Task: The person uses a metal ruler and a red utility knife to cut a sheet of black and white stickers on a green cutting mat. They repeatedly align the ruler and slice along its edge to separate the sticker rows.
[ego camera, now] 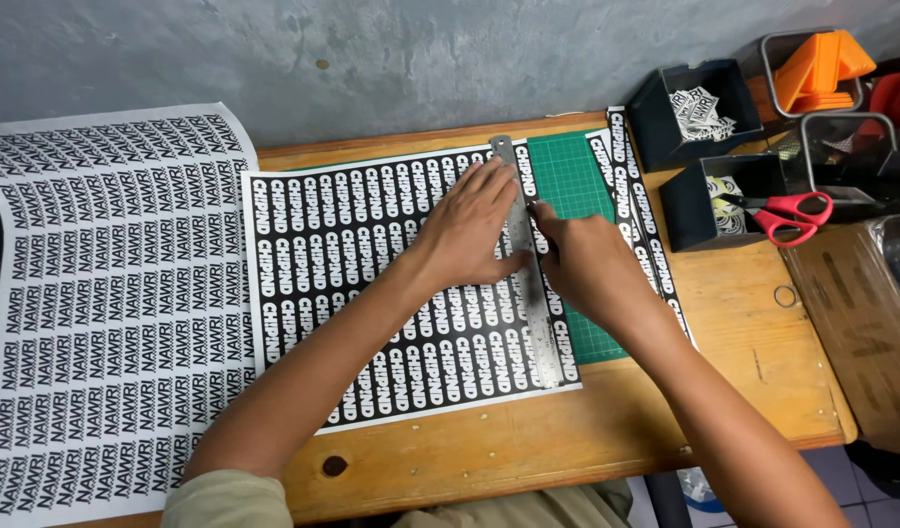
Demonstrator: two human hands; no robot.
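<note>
1. Steel ruler [524, 264] lying lengthwise across black-and-white printed sheet [372, 284], over green cutting mat [572, 181] on wooden surface [567, 430].
2. Left hand [470, 230] spread flat, fingers open, pressing ruler and sheet down; gripping nothing.
3. Right hand [587, 264] curled closed just beside ruler's right edge, around a thin tool mostly hidden; kind cannot be told.
4. Cut strips [634, 210] right of mat.
5. Red-handled scissors [787, 215] resting on dark bin [690, 205].
</note>
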